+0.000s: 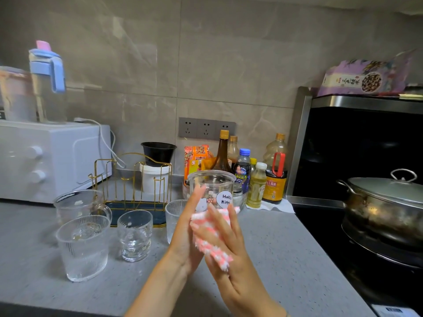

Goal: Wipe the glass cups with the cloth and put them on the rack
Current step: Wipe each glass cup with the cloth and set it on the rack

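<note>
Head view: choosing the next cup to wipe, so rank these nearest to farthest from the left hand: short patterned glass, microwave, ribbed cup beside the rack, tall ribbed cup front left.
1. Ribbed cup, just behind the left hand, right of the rack.
2. Short patterned glass, further left.
3. Tall ribbed cup, front left.
4. Microwave, back left.

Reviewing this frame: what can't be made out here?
Head view, the only one:
Hello Kitty cup: its base and the end of its print are hidden by the cloth and both hands.
Right hand: its grip on the cloth is unclear because the thumb is out of sight.
Ribbed glass: its right side is hidden by the left hand.
Blue-lidded bottle: blurred.
Pot: cut off by the right edge.
</note>
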### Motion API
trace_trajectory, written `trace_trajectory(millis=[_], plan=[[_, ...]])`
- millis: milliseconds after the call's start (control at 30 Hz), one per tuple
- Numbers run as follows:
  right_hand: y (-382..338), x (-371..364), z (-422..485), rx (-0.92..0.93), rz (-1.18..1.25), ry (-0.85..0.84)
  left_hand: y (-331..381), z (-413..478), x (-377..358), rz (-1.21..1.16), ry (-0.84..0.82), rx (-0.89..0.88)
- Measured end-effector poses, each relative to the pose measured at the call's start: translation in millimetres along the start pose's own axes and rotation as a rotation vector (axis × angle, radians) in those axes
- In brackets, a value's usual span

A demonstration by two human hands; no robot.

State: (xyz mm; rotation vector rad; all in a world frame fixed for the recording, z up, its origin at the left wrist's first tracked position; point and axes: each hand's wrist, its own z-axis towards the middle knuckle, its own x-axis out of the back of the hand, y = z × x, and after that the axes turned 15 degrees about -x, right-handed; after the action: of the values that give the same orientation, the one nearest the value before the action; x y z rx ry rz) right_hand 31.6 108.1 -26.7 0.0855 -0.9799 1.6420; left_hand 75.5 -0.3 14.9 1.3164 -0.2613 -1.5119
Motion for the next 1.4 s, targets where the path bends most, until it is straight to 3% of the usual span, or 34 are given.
trace_trajectory(millis=[133, 333, 567, 667, 800, 1167, 1400], plan=[[-5.7, 6.0, 9.2, 0.019, -0.023, 0.052, -1.3, -0.9, -1.4, -0.062, 0.013, 0.035], [-9.1, 29.6, 42.0, -0.158, 0.137, 0.120, -6.9, -7.2, -2.4, -0.003, -0.003, 0.050], [-7.8, 12.4, 18.2, -0.157, 0.294, 0.030, -0.1, -4.8, -1.6, -0.027, -0.007, -0.009], [-11.1, 4.1, 4.6, -0.085, 0.294, 0.002, 1.1, -2.9, -1.7, -0.025, 0.003, -0.001], [-3.4, -2.7, -3.4, 0.034, 0.050, 0.026, 2.3, 1.4, -2.1, -0.099, 0.014, -0.009], [-12.0, 21.2, 33.3, -0.211, 0.193, 0.118, -2.8, -6.3, -0.5, -0.027, -0.022, 0.072], [-15.2, 7.5, 22.3, -0.154, 0.219, 0.082, -0.7, -6.1, 1.1, -0.056, 0.041, 0.032]])
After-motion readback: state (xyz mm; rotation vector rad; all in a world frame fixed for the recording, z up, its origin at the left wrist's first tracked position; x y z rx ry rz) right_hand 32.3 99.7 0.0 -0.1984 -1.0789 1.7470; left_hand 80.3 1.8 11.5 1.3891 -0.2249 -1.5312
